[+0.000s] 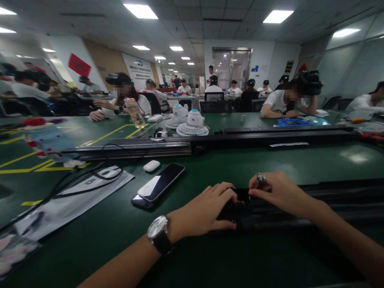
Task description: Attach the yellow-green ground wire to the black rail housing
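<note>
Hands at a black bar on a green tabletop (pixel 210 170); clock positions are centred on the bar's left end. At 9 o'clock, far out, a white printed sheet (pixel 84 202) lies beneath a black cable (pixel 75 195). Nearer, just past 9, two dark rectangular smartphones (pixel 163 182) lie partly stacked beside a white rounded plastic case (pixel 151 165), presumably set aside to leave working room. Close at 9, the left hand (pixel 207 208), with a silver-faced wristwatch (pixel 157 232), grasps across the bar's end, fingers over the far side and thumb at the near edge, probably to steady it. The long black bar (pixel 270 218) runs toward 3 o'clock. At 3, the ringed right hand (pixel 277 192) brings thumb and forefinger together above it, suggesting fine work; whether they pinch something small cannot be told.
</note>
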The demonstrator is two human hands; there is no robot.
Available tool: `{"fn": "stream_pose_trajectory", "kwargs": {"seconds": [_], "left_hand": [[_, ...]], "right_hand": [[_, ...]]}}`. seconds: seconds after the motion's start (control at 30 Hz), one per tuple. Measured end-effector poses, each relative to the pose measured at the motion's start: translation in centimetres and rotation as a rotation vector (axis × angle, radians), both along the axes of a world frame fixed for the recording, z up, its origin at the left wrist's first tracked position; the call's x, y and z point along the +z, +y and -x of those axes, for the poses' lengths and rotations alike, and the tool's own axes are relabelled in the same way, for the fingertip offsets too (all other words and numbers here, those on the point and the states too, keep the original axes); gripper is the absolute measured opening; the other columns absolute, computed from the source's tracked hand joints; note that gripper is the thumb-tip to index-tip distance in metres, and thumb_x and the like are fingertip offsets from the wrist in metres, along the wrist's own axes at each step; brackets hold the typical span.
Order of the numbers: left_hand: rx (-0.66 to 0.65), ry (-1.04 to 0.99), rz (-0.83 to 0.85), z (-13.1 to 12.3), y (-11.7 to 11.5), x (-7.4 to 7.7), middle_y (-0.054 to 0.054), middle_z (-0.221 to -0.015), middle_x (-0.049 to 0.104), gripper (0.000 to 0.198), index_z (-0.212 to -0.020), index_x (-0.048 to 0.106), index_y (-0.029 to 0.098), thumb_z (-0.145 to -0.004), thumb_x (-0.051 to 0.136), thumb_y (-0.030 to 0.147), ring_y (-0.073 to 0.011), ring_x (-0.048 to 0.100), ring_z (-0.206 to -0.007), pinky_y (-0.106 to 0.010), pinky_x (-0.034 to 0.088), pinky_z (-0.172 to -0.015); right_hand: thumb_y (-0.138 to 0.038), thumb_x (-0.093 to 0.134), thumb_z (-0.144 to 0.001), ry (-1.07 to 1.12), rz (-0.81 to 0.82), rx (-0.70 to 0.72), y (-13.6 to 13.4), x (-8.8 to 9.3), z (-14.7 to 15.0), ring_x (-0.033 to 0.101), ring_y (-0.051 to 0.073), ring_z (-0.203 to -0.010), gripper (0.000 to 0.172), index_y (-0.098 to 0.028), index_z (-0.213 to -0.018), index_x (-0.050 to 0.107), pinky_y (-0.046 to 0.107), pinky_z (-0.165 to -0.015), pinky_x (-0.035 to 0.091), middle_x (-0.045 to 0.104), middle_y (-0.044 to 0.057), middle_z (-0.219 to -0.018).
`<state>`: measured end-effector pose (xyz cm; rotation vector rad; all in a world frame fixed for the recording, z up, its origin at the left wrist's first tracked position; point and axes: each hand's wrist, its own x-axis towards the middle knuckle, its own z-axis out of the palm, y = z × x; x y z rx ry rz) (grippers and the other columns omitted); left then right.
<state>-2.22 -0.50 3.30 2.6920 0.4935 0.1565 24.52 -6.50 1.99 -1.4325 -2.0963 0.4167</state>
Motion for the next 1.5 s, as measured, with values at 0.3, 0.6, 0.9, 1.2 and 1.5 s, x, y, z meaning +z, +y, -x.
{"fn": "stream_pose_trajectory", "kwargs": {"seconds": [0.3,0.6,0.9,1.2,1.5], "left_hand": [[0.013,0.007,0.009,0.1,0.1,0.0,-0.008,-0.149,0.044,0.043,-0.12,0.054,0.025,-0.087,0.073,0.045,-0.0289,0.049,-0.131,-0.046,0.042,-0.108],[0.017,0.007,0.014,0.1,0.1,0.1,-0.008,-0.149,0.044,0.043,-0.121,0.055,0.026,-0.087,0.073,0.045,-0.0293,0.05,-0.129,-0.048,0.042,-0.108],[0.009,0.002,0.05,0.4,0.1,0.3,-0.008,-0.15,0.043,0.042,-0.121,0.054,0.026,-0.087,0.073,0.04,-0.0298,0.049,-0.132,-0.049,0.041,-0.109],[-0.002,0.026,0.041,0.2,0.2,0.5,-0.009,-0.151,0.041,0.039,-0.123,0.053,0.025,-0.089,0.069,0.034,-0.0303,0.047,-0.133,-0.05,0.04,-0.111],[0.007,-0.01,0.053,0.2,0.2,0.1,-0.009,-0.15,0.042,0.048,-0.124,0.054,0.026,-0.086,0.072,0.05,-0.0303,0.048,-0.131,-0.048,0.04,-0.109]], "right_hand": [[-0.024,0.072,-0.093,0.121,-0.062,-0.003,-0.3,0.2,0.9,0.067,0.013,-0.069,0.005,-0.022,-0.089,0.074,0.024,-0.062,0.047,0.073,-0.004,-0.079],[-0.018,0.076,-0.09,0.069,-0.065,0.031,-0.1,-0.2,1.4,0.068,0.013,-0.073,0.005,-0.022,-0.091,0.074,0.025,-0.067,0.049,0.074,-0.004,-0.083],[-0.014,0.06,-0.099,0.026,-0.117,0.158,0.0,0.2,0.8,0.07,0.016,-0.091,0.016,-0.023,-0.099,0.073,0.028,-0.084,0.051,0.075,-0.001,-0.098],[-0.024,0.078,-0.089,0.19,-0.086,-0.003,-0.2,-0.1,1.2,0.068,0.014,-0.067,0.004,-0.022,-0.089,0.074,0.023,-0.063,0.049,0.074,-0.003,-0.078],[-0.019,0.082,-0.084,0.102,-0.086,-0.004,-0.1,-0.3,1.8,0.069,0.015,-0.07,0.008,-0.021,-0.087,0.075,0.025,-0.065,0.05,0.074,-0.002,-0.079]]}}
